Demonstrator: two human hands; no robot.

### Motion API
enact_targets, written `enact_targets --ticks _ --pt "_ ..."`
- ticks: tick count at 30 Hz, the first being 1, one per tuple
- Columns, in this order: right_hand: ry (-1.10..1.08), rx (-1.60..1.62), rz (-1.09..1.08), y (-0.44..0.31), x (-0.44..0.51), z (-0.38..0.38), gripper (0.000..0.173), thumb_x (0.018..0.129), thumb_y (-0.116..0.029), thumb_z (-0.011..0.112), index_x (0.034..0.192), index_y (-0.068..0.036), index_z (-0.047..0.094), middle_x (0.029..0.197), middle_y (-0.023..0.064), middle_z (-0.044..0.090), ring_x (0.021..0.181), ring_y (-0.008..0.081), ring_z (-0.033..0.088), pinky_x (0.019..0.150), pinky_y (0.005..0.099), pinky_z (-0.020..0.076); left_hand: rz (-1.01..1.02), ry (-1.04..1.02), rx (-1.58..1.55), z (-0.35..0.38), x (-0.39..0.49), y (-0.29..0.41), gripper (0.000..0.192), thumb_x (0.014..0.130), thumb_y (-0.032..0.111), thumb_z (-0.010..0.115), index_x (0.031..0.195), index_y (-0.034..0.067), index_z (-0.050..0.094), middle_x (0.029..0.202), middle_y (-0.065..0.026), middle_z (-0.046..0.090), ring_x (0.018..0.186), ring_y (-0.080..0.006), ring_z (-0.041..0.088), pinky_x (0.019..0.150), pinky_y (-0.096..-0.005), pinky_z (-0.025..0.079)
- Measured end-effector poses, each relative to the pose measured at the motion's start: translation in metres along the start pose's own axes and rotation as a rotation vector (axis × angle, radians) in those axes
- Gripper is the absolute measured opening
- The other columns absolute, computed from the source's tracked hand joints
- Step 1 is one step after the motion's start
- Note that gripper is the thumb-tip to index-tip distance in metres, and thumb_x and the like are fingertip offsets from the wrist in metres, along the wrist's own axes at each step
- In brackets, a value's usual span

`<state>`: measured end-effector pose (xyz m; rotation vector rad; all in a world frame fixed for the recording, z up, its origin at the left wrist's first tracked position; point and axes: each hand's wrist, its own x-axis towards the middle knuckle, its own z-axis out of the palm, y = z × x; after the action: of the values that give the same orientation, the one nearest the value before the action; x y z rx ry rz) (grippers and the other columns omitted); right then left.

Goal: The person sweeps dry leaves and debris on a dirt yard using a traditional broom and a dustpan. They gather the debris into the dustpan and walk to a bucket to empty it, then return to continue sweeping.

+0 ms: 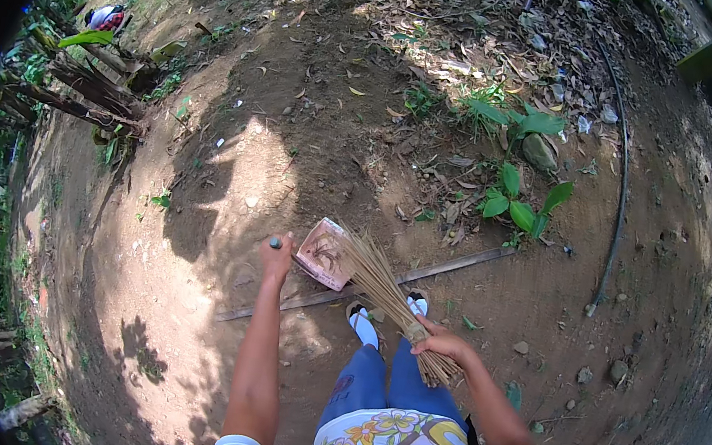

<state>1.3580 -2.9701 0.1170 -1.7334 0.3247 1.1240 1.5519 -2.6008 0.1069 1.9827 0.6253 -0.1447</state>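
Note:
My left hand (276, 256) is closed around the handle of a dustpan, whose greenish handle end pokes out above the fist. The dustpan's pan (324, 253) is pinkish and worn, with some dry leaf litter in it. In my right hand (442, 341) is a stick broom (385, 284) of thin stiff ribs, gripped near its bound end. The broom slants up and left, and its tips reach the right edge of the pan.
A wooden strip (459, 264) lies across the dirt ground by my feet. Beyond it stand a leafy green plant (522, 208) and a rock (538, 151). A dark hose (620, 191) runs along the right. Banana stumps (95, 90) and a person (106, 18) are at far left.

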Motion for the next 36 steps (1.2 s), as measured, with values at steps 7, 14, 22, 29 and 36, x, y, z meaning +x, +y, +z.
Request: enact_targets --ticks 7,14,22,29,36 --pt "0.335 -0.029 0.293 -0.036 -0.117 -0.047 0.099 0.060 -0.020 0.072 0.145 -0.018 0.021 0.128 0.0220 0.049 0.117 0.0293 0.049 0.095 0.0332 0.0389 0.113 -0.111 -0.067 0.006 -0.030 0.044 0.031 0.087 0.021 0.059 0.063 0.002 0.060 0.062 -0.0025 0.061 0.058 -0.0096 0.052 0.056 -0.0277 0.042" --pt "0.563 0.515 0.211 0.081 0.007 -0.060 0.099 0.061 -0.010 0.070 0.145 -0.011 0.018 0.124 0.0200 0.051 0.107 0.0236 0.053 0.088 0.0309 0.0430 0.337 -0.337 0.345 0.102 -0.037 0.124 0.027 0.083 0.027 0.061 0.073 0.002 0.064 0.068 -0.0166 0.061 0.064 -0.0246 0.060 0.061 -0.0345 0.045" --pt "0.256 0.491 0.123 0.012 -0.085 -0.073 0.098 0.062 -0.009 0.070 0.145 -0.010 0.018 0.130 0.0169 0.048 0.112 0.0223 0.051 0.094 0.0287 0.0387 0.460 -0.195 0.318 0.187 -0.017 0.118 0.030 0.083 0.027 0.061 0.067 0.001 0.058 0.062 -0.0199 0.054 0.057 -0.0363 0.049 0.057 -0.0408 0.040" --pt "0.386 0.113 0.098 -0.019 -0.119 -0.152 0.096 0.062 -0.010 0.069 0.145 -0.020 0.021 0.128 0.0182 0.050 0.110 0.0235 0.053 0.092 0.0292 0.0407 0.444 -0.182 0.381 0.183 0.005 0.097 0.029 0.083 0.026 0.060 0.068 0.001 0.061 0.061 -0.0181 0.055 0.056 -0.0311 0.053 0.057 -0.0400 0.041" --pt "0.403 -0.065 0.350 0.021 0.038 -0.156 0.096 0.059 -0.013 0.067 0.144 -0.017 0.022 0.125 0.0202 0.053 0.107 0.0303 0.056 0.090 0.0345 0.0444 0.364 -0.241 0.324 0.177 -0.007 0.108 0.028 0.082 0.027 0.059 0.074 0.000 0.061 0.073 -0.0240 0.059 0.072 -0.0430 0.056 0.064 -0.0445 0.044"
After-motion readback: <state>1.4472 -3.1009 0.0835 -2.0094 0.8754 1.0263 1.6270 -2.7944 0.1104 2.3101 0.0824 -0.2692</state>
